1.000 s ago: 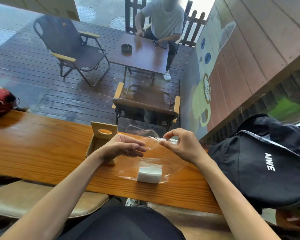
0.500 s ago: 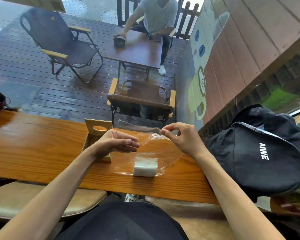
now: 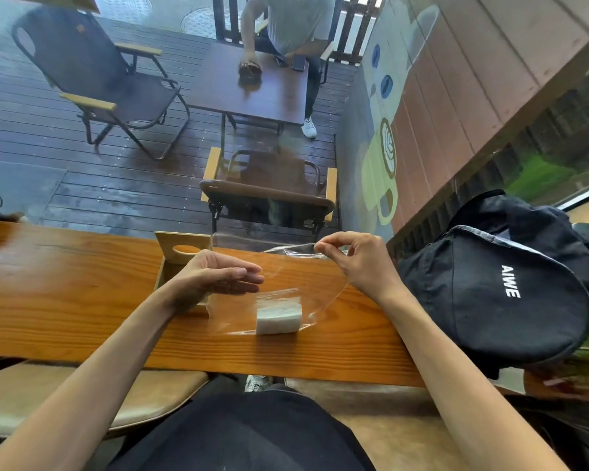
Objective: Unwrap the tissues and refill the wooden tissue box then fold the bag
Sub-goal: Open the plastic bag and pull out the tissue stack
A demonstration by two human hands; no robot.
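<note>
A clear plastic bag (image 3: 286, 283) lies on the wooden counter (image 3: 82, 300) with a white stack of tissues (image 3: 279, 318) inside, near its closed end. My right hand (image 3: 357, 263) pinches the bag's far open edge and holds it up off the counter. My left hand (image 3: 215, 277) hovers at the bag's left side with fingers extended and slightly apart, holding nothing that I can see. The wooden tissue box (image 3: 181, 256) stands behind my left hand, lid up, with an oval hole; my wrist hides its lower part.
A black backpack (image 3: 497, 294) rests on the counter's right end, close to my right forearm. Beyond the window are a deck, folding chairs (image 3: 96, 86), a table (image 3: 252, 86) and a seated person. A beige stool seat (image 3: 65, 396) is below the counter.
My right hand has lifted the bag's edge up and to the right. My left hand has opened flatter and drawn slightly away from it. The tissues stay in place.
</note>
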